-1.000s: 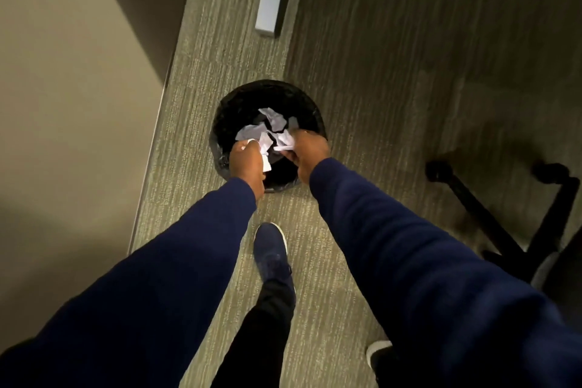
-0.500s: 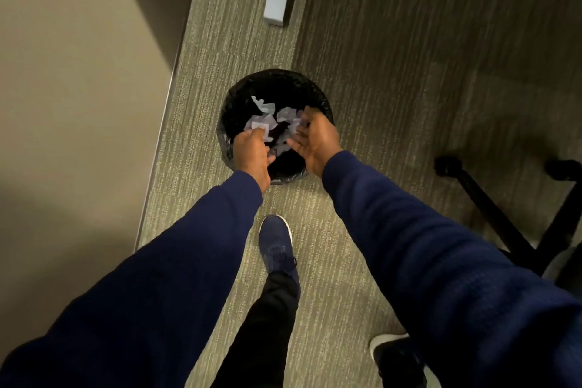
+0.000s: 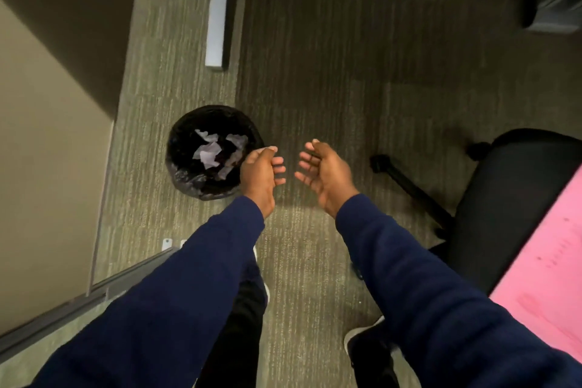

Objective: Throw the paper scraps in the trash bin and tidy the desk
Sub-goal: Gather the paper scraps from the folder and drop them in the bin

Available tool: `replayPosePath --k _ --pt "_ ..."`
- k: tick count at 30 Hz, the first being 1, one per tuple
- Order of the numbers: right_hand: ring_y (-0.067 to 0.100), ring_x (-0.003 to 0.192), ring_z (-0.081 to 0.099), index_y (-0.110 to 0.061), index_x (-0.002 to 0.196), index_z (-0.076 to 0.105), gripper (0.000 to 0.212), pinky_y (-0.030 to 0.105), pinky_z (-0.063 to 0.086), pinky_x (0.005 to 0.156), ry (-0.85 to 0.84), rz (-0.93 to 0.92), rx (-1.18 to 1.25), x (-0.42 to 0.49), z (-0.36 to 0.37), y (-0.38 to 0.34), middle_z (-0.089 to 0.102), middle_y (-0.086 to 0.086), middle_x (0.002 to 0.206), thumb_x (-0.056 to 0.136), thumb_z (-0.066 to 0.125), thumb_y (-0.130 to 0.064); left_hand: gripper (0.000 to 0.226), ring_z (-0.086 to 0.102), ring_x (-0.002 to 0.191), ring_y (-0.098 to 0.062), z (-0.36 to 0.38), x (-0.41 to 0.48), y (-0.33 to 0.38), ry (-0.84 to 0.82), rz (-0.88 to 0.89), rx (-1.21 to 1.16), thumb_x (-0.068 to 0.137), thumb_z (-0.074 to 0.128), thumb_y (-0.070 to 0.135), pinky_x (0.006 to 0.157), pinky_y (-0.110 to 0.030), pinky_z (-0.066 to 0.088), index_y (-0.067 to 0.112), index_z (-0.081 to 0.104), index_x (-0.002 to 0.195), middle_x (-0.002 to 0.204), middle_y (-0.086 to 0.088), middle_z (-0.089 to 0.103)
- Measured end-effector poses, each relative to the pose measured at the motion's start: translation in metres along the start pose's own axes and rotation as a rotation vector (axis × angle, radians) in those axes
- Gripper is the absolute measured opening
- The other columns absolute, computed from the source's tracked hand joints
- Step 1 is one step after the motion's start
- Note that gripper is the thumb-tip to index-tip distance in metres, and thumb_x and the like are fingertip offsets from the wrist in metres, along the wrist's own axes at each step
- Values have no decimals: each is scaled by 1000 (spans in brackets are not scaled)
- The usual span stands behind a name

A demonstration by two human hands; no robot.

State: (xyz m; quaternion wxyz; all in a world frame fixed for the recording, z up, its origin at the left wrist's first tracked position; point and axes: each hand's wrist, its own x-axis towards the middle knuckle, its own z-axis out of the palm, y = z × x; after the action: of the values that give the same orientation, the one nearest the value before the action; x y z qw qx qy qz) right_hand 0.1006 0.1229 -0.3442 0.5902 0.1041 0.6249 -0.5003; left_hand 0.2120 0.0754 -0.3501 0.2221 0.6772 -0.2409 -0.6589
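Observation:
A round black trash bin (image 3: 185, 179) with a black liner stands on the carpet at centre left. Several crumpled white paper scraps (image 3: 209, 153) lie inside it. My left hand (image 3: 259, 175) hovers just right of the bin's rim, fingers loosely curled, holding nothing. My right hand (image 3: 324, 172) is a little further right over the carpet, palm turned inward, fingers relaxed and empty. Both arms wear dark blue sleeves.
A black office chair (image 3: 504, 198) with a wheeled base stands at the right. A pink surface (image 3: 548, 264) fills the lower right corner. A beige wall (image 3: 47, 135) runs along the left, and a grey desk leg (image 3: 217, 19) stands beyond the bin. My feet are below.
Both hands let go of the paper scraps over the bin and drew back to its right. The scraps now lie inside. My view shifted right, bringing the chair and pink surface in.

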Motion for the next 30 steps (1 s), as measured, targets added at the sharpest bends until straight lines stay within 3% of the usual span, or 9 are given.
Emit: replayPosePath --k 4,8,13,22,25,30 --pt "16 98 62 -13 122 65 32 39 57 87 30 -128 -101 -37 -69 -33 64 3 108 99 57 -32 18 58 74 -16 62 -46 -14 -80 47 58 100 50 19 59 -30 47 12 64 109 86 -4 62" --pt "12 97 63 -18 114 67 22 32 56 76 105 -269 -192 -76 -162 -65 67 1 107 98 58 -30 17 58 72 -14 142 -101 -42 -187 95 147 99 52 19 59 -29 47 13 65 108 86 -3 63" --pt "9 96 64 -24 103 69 11 36 57 79 255 -374 -253 -116 -272 -85 70 -7 105 97 61 -28 17 60 76 -13 232 -159 -84 -340 134 269 99 54 22 60 -29 48 14 65 108 89 -2 65" --pt "17 102 64 -26 105 65 15 39 59 86 507 -359 -252 -162 -451 -79 66 -11 106 96 61 -37 8 59 73 -9 360 -238 -159 -544 252 506 96 58 24 62 -26 51 24 64 91 84 6 66" --pt "14 100 64 -24 105 66 16 44 57 93 593 -366 -269 -168 -502 -72 67 -9 107 93 64 -35 6 60 80 -14 396 -255 -189 -615 386 658 95 59 25 70 -31 53 23 64 98 96 1 67" --pt "22 108 60 -21 118 63 30 29 46 89 759 -420 -536 -161 -568 -71 57 5 122 90 69 -30 37 55 109 -25 446 -269 -234 -748 860 1052 90 62 21 92 -41 49 18 56 127 124 -7 50"
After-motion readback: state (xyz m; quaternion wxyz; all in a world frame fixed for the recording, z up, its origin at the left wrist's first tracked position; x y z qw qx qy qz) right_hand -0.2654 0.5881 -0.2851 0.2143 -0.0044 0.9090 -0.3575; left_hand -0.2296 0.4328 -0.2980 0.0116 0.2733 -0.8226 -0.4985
